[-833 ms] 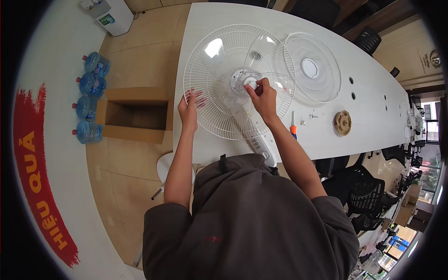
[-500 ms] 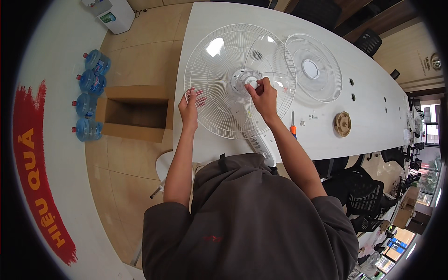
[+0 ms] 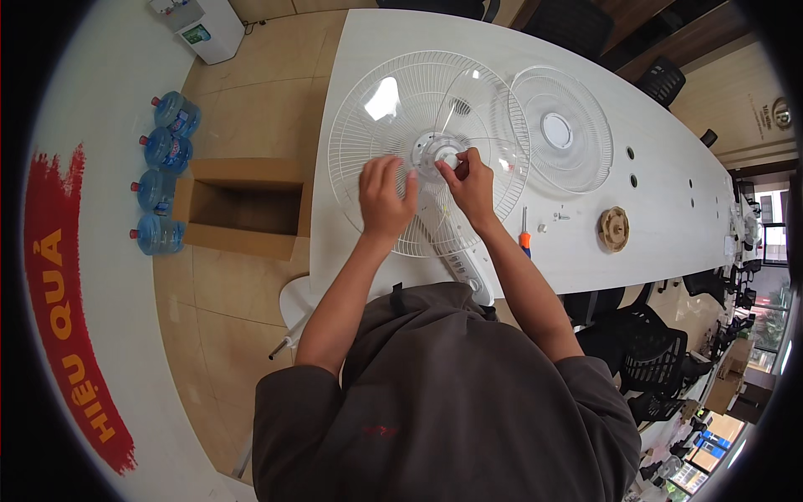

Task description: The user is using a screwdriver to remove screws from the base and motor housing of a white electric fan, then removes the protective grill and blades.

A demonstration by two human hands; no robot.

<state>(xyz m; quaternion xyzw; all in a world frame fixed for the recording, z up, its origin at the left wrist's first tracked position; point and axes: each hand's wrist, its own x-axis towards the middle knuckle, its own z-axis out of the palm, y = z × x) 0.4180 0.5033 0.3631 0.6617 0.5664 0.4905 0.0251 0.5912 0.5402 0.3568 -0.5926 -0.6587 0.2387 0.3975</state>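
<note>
A fan with clear blades and a round white wire guard lies on the white table, its white stand with buttons pointing toward me. With thumb and fingers closed, my right hand grips the small white knob at the fan's hub. Over the near left part of the guard is my left hand, fingers stretched out and holding nothing. Whether it touches the wires I cannot tell. Beyond the fan to the right, a second wire guard with a white centre disc lies flat.
On the table lie an orange-handled screwdriver, some small screws and a round tan part. An opened cardboard box stands on the floor at left, near several blue water bottles. Black chairs stand at right.
My left hand has let go of the guard's left rim and moved right, toward the hub. My right hand stays at the knob.
</note>
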